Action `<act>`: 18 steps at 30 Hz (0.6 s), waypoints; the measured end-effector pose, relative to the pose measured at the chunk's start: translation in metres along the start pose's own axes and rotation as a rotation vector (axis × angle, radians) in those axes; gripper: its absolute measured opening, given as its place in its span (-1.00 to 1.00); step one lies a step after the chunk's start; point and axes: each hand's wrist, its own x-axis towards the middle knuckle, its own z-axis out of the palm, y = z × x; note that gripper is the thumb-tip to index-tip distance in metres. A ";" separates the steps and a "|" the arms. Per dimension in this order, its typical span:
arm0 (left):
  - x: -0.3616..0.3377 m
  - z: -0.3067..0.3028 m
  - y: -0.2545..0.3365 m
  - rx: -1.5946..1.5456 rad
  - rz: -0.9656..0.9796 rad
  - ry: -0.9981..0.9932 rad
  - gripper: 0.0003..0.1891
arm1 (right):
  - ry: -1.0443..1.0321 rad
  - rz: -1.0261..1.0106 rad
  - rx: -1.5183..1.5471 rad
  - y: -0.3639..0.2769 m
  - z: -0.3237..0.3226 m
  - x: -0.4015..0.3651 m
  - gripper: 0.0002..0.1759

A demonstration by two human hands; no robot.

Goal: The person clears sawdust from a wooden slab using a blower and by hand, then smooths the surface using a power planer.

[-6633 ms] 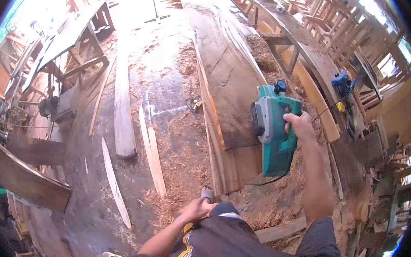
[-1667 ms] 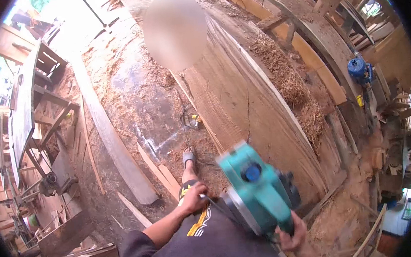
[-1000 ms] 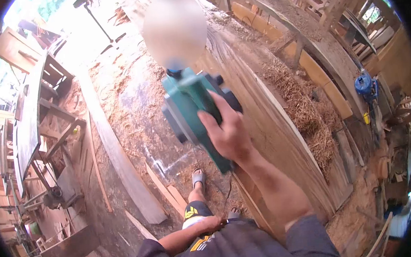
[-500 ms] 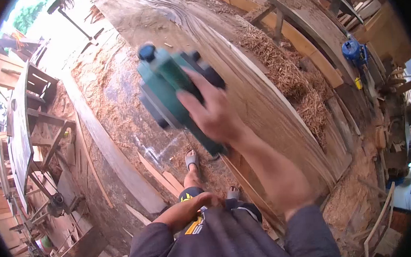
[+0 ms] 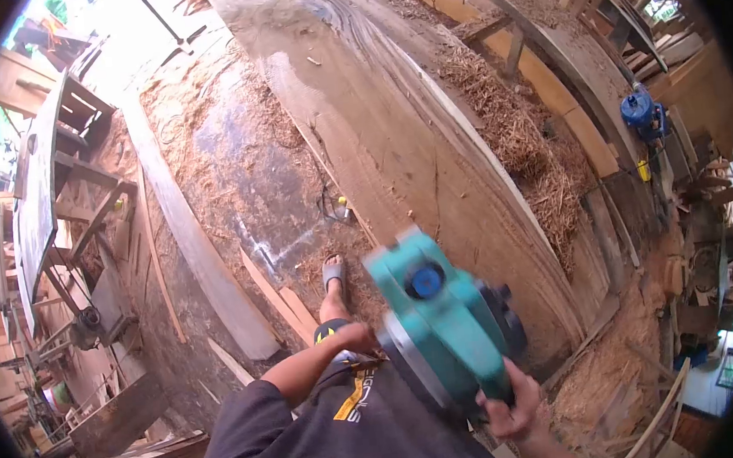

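Observation:
My right hand (image 5: 516, 407) is wrapped round the rear handle of a teal electric hand planer (image 5: 451, 317). The planer is close in front of my body, over the near end of a wide wooden slab (image 5: 377, 142), its blue front knob toward the far side. Whether its sole touches the wood cannot be seen. At my waist, my left hand (image 5: 358, 339) is against the front of my shirt, just left of the planer; its fingers are mostly hidden. A dark cord with a yellow piece (image 5: 341, 203) lies by the slab's left edge.
Wood shavings (image 5: 522, 131) are heaped along the slab's right side. A long board (image 5: 206, 267) and thin strips lie on the sawdust-covered floor at left. A wooden frame (image 5: 70, 183) stands far left, and a blue motor-like machine (image 5: 643, 114) sits at right.
My right hand has drawn the planer back toward my body and to the right, from over the slab's left edge. My left hand stays at my waist.

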 end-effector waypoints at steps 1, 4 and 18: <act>0.002 -0.002 0.046 -0.024 -0.428 0.696 -0.48 | 0.000 -0.078 -0.062 -0.008 0.011 0.032 -0.38; -0.030 -0.047 0.126 0.607 -1.180 1.204 -0.69 | 0.028 -0.168 -0.001 -0.045 0.049 0.142 -0.42; 0.198 -0.235 0.461 1.152 -1.094 1.115 -0.55 | -0.015 -0.110 0.000 -0.033 0.031 0.099 -0.38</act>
